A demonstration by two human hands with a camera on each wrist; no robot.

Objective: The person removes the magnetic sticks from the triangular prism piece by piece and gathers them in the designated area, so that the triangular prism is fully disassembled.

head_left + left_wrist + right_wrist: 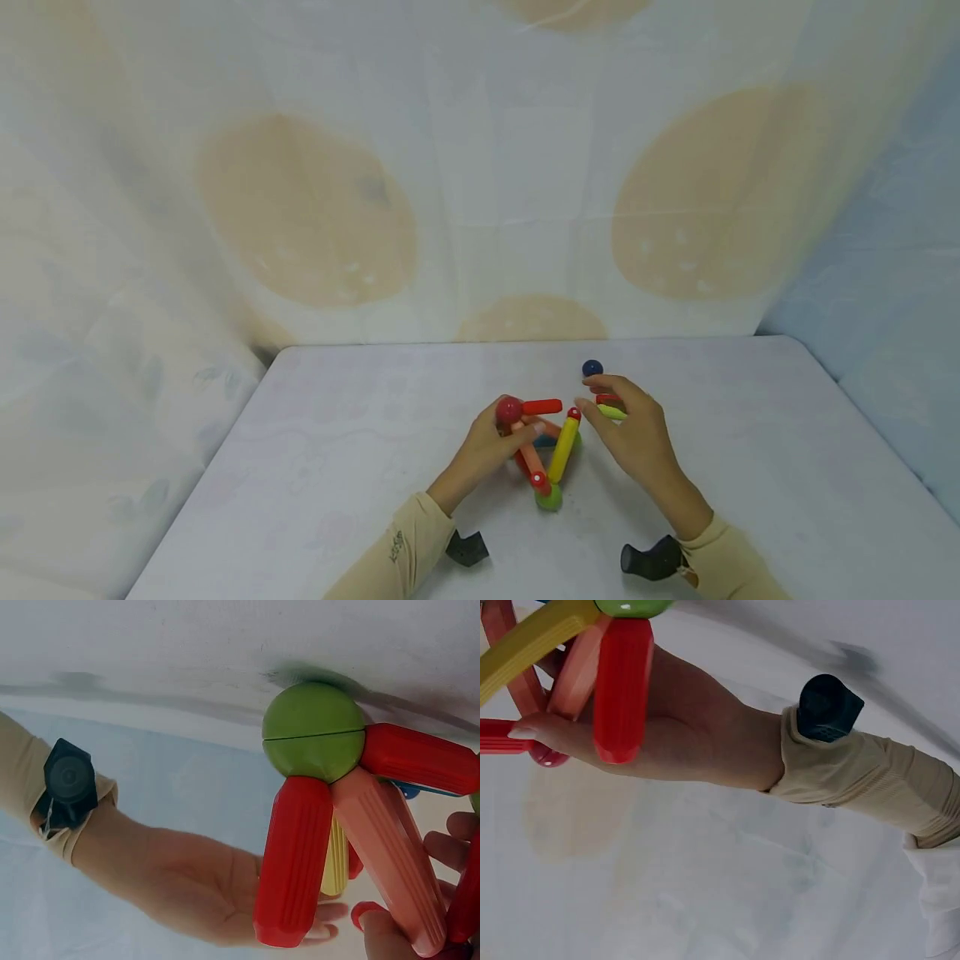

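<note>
From the head camera, a small frame of coloured sticks and balls (542, 450) is standing on the pale table (315, 467), near the middle of its front edge. The left hand (489, 450) is gripping the frame's left side, fingers curled round a salmon stick just below a dark red ball (508, 410). The right hand (637, 437) is hovering just beside the yellow stick (563, 450), fingers relaxed and holding nothing. A blue ball (592, 367) is lying loose towards the back edge, near the right fingertips.

From the left wrist, a green ball (313, 731) is joining a red stick (294, 862), a salmon stick (390, 855) and another red one. The sticks look like ribbed, rigid plastic, light and easy to grip along the shaft; the joints seem likely to pull apart if tugged, so holding near a ball appears safest.

From the right wrist, the left hand (667, 727) is closing round the sticks, a dark wrist camera (826, 706) sitting over a beige sleeve (870, 780).

The table is smooth and faintly patterned; a pale cloth with large tan circles (300, 208) is hanging behind it.
</note>
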